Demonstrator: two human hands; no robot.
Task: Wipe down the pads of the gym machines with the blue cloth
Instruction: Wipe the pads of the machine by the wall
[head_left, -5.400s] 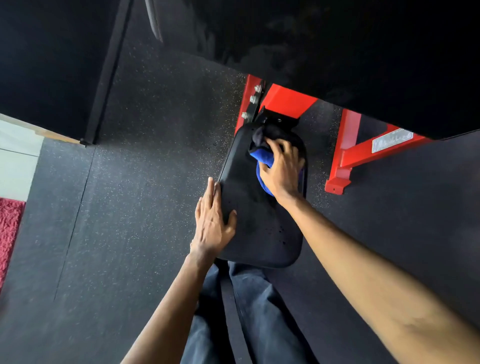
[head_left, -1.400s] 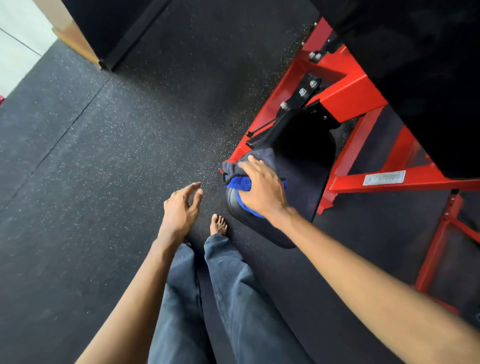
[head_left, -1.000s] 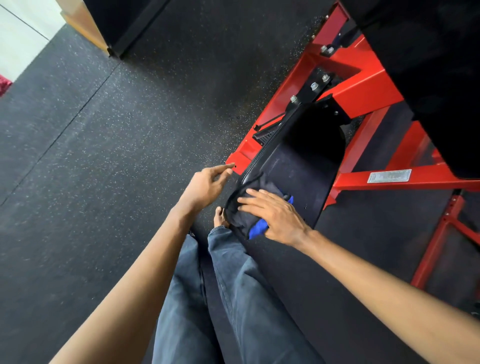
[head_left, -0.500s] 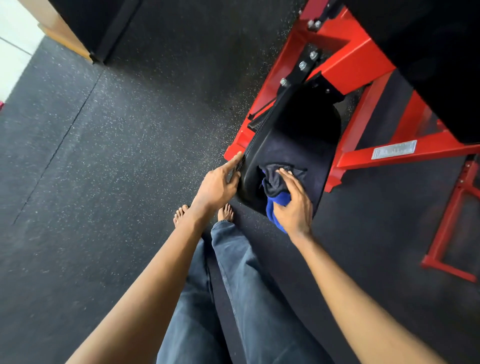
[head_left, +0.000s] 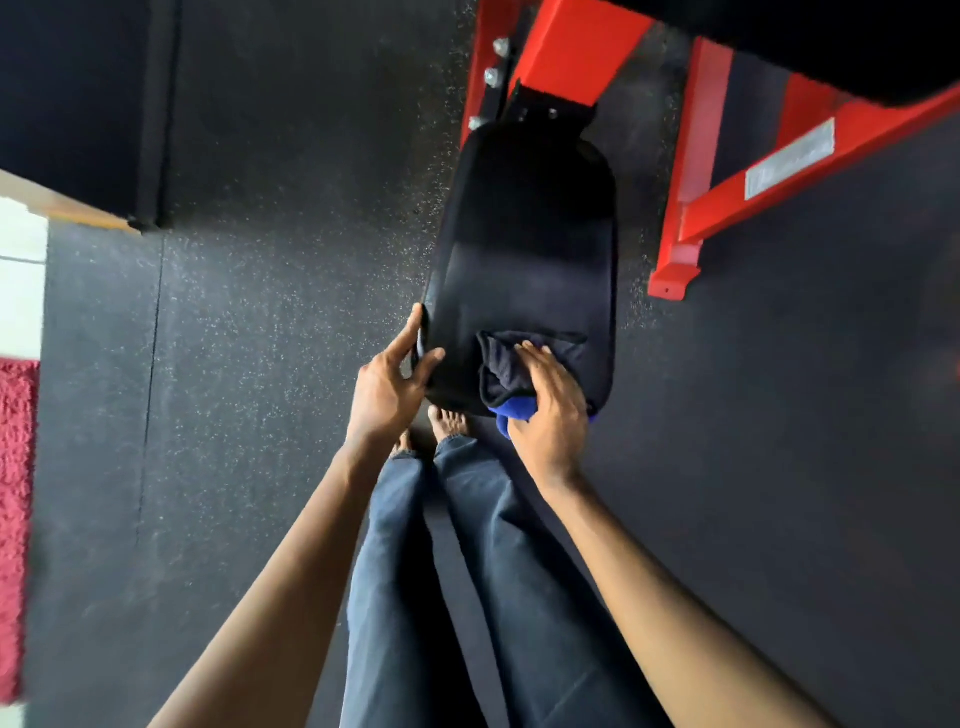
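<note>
At the 6 o'clock end of the black pad (head_left: 524, 234), we see the blue cloth (head_left: 498, 364) bunched under our right hand (head_left: 550, 410), whose fingers curl over it while folds spill toward 10 o'clock. Our left hand (head_left: 387, 387), at the cloth's 9 o'clock, pinches the pad's edge.
</note>
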